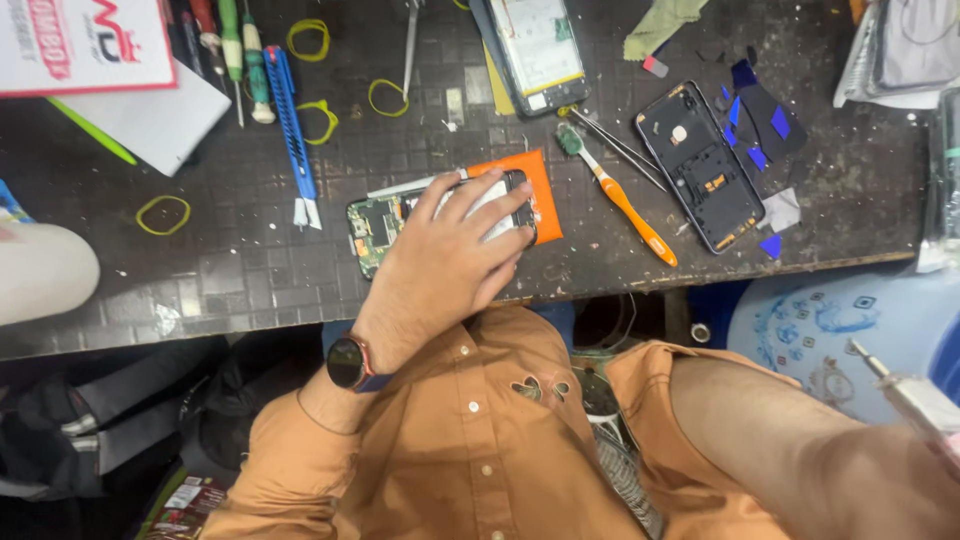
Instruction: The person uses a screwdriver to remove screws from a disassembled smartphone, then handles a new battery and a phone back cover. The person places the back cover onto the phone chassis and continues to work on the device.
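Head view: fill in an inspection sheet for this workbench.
Surface: dark gridded mat, speckled with debris.
Job's things: opened phone with exposed green board, lying partly on an orange pad.
Clutter: orange-handled brush, blue utility knife, yellow rubber bands, tweezers, second phone shell, blue film scraps.
Hands: left hand pressed flat on the phone; right hand out of frame, only the forearm shows.
Cables: nothing seen.
Surroundings: pale blue patterned stool, dark bag below the bench.
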